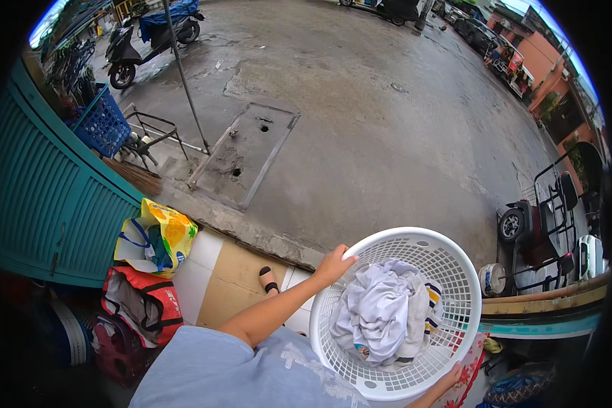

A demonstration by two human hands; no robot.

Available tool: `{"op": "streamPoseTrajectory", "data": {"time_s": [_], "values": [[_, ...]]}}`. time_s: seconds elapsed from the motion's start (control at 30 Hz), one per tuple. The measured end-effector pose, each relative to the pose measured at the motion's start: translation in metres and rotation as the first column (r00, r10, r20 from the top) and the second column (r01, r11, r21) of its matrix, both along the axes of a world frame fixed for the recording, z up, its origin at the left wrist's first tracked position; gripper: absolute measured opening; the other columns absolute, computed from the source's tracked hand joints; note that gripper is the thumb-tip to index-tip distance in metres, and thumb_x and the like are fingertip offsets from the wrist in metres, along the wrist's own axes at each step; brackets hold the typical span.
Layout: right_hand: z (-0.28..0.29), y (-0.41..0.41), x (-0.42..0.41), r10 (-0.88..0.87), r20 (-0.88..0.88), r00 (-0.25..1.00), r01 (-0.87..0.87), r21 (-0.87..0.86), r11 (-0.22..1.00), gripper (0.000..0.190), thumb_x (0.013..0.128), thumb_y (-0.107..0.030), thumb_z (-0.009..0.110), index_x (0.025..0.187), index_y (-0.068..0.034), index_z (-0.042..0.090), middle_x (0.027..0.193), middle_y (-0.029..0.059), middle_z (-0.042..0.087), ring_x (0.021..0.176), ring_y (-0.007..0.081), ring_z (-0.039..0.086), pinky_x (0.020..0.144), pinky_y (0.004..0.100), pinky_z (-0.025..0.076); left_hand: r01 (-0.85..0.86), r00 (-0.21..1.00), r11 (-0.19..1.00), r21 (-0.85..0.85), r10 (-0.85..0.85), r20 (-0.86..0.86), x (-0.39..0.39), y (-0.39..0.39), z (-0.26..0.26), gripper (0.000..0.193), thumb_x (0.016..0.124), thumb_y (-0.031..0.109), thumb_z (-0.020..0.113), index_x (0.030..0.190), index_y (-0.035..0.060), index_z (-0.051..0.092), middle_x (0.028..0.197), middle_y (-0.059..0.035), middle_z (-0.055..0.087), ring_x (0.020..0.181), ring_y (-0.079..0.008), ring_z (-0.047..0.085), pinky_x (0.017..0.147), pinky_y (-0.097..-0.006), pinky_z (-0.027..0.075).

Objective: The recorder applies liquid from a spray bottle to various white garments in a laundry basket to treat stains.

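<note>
Against my body I carry a round white plastic laundry basket point(464, 306) with a lattice wall. Inside it lies a crumpled heap of white and pale grey clothes point(372, 301), one piece edged with yellow, dark and white stripes. My left hand point(335, 264) grips the rim on the far left side, fingers over the edge. At the near right side, my right hand point(450, 380) holds the rim, partly hidden by the basket. Below stands my sandalled foot point(268, 280) on flattened cardboard point(229, 285) over white tiles.
A yellow shopping bag point(176, 232) and a red bag point(166, 306) stand left by a teal louvred door point(56, 194). A raised concrete edge point(265, 239) borders the wet pavement. Beyond are a blue basket point(99, 122), a metal pole point(186, 86) and a scooter point(150, 43).
</note>
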State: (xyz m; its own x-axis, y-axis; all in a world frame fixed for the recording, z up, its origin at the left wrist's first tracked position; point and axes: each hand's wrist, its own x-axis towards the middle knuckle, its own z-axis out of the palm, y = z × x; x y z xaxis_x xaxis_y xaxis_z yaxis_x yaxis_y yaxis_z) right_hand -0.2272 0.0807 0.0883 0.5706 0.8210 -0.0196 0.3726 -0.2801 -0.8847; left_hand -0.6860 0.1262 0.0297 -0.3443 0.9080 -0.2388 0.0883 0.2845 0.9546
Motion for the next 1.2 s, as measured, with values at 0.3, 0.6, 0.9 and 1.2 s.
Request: {"op": "streamPoseTrajectory", "data": {"time_s": [0.3,0.6,0.9,1.2], "values": [[0.008,0.147,-0.237,0.27,-0.08,0.96,-0.262,0.092,0.961,0.031,0.088,-0.025,0.043,0.101,0.002,0.051,0.088,0.0076,0.055,0.079,0.0149,0.051,0.072,0.0278,0.041,-0.319,0.946,0.947,0.042,0.32,-0.045,-0.22,0.013,0.027,0.036,0.074,0.028,0.061,0.095,0.0014,0.051,0.085,-0.0156,0.061,0.08,-0.0273,0.06,0.07,-0.035,0.045],[0.057,0.23,-0.416,0.545,-0.146,0.825,-0.513,0.207,0.833,0.026,0.089,-0.023,0.042,0.096,0.001,0.051,0.08,0.0042,0.054,0.07,0.0107,0.05,0.064,0.0247,0.041,-0.612,0.79,0.756,0.233,0.594,0.151,-0.341,-0.009,0.043,0.025,0.08,0.019,0.056,0.094,-0.0011,0.05,0.084,-0.01,0.059,0.075,-0.0144,0.055,0.067,-0.0279,0.044],[0.047,0.33,-0.527,0.703,-0.14,0.697,-0.688,0.148,0.711,0.026,0.089,-0.023,0.043,0.093,0.001,0.052,0.08,0.0035,0.055,0.071,0.0099,0.05,0.066,0.0242,0.041,-0.771,0.636,0.618,0.156,0.76,0.133,-0.394,0.007,0.032,0.027,0.079,0.021,0.055,0.094,-0.0011,0.05,0.084,-0.0098,0.058,0.075,-0.0148,0.055,0.067,-0.0271,0.044],[-0.007,0.482,-0.576,0.711,-0.144,0.689,-0.714,0.032,0.699,0.025,0.088,-0.019,0.043,0.096,0.002,0.052,0.082,0.0071,0.058,0.069,0.0128,0.053,0.062,0.027,0.044,-0.783,0.609,0.621,0.04,0.777,-0.159,-0.438,0.152,0.006,0.033,0.078,0.027,0.057,0.095,0.0002,0.051,0.087,-0.0172,0.061,0.081,-0.0291,0.059,0.07,-0.0356,0.045]]}}
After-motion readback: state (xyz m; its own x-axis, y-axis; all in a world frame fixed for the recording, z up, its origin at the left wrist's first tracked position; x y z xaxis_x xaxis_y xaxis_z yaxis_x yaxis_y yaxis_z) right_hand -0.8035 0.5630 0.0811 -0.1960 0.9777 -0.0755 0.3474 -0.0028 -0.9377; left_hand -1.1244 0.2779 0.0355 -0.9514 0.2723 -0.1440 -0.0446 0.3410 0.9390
